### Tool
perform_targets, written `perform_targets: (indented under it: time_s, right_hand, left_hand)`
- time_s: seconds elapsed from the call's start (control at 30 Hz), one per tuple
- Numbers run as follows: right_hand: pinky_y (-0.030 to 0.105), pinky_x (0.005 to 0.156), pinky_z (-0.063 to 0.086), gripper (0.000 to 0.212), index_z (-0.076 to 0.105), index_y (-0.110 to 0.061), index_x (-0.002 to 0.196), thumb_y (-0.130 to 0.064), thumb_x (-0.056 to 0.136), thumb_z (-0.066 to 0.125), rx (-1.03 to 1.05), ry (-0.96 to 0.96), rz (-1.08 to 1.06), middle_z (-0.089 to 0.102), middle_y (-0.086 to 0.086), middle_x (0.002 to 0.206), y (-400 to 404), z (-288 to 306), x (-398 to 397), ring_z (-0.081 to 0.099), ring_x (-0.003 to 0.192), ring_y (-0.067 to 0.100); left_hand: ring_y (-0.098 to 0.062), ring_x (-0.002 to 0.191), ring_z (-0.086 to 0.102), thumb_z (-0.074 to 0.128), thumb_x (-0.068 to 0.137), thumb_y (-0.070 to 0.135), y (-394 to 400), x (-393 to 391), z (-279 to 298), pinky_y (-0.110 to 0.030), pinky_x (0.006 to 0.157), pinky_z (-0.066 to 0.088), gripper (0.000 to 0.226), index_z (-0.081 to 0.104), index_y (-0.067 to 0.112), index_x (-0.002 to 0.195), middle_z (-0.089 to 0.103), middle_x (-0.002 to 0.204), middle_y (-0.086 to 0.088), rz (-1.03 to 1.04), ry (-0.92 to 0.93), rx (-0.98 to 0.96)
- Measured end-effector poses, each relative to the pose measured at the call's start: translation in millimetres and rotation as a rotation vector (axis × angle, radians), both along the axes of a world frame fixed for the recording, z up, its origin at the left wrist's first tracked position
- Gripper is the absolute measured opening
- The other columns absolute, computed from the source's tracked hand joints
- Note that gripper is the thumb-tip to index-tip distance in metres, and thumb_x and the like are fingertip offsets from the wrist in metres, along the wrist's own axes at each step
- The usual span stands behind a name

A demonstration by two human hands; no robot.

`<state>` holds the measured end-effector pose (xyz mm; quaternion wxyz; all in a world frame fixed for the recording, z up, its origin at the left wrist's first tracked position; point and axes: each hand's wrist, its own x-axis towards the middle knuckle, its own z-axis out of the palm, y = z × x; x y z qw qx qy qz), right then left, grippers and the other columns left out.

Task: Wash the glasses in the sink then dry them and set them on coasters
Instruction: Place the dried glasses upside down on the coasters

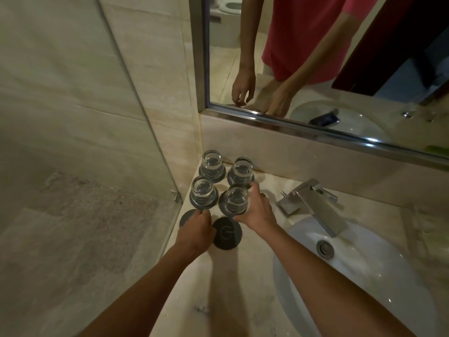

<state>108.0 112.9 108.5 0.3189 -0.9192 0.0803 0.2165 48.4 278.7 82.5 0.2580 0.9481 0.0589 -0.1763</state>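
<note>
The right hand (256, 210) grips the near-right glass (236, 200) around its side, fingers curled about it as it stands on its dark coaster (223, 206); the left hand (196, 231) rests beside a bare coaster (187, 217) at the counter's edge, fingers bent down over its rim — whether they pinch it or merely touch it I cannot tell. Three other glasses stand on coasters of their own: the near-left glass (202, 190), the far-left glass (212, 162) and the far-right glass (242, 170). A second bare coaster (227, 233) lies just in front, between the two hands. Whether this glass is being lifted for washing or set down after drying I cannot say; the dry-looking sink (359, 276) hints at the former. Either way, the next move calls for a straight lift or release — the glasses stand close together, so any sideways drift risks a knock against a neighbour. The tap (313, 203) juts out between the cluster and the basin, in the path of a carry; the counter edge lies near on the left.
</note>
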Motion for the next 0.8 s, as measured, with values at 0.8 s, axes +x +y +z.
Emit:
perform_targets:
  time_s: [0.8]
  right_hand:
    - [0.026, 0.072, 0.039, 0.023, 0.059, -0.025, 0.105, -0.012, 0.086, 0.059, -0.258, 0.090, -0.169, 0.059, 0.002, 0.118, -418.5, 91.2, -220.2, 0.060, 0.100, 0.022]
  left_hand:
    - [-0.025, 0.096, 0.057, 0.054, 0.091, 0.024, -426.9, -79.9, 82.1, -0.039, 0.084, 0.050, 0.015, 0.054, 0.020, 0.105, 0.060, 0.105, -0.005, -0.757, 0.037, -0.028]
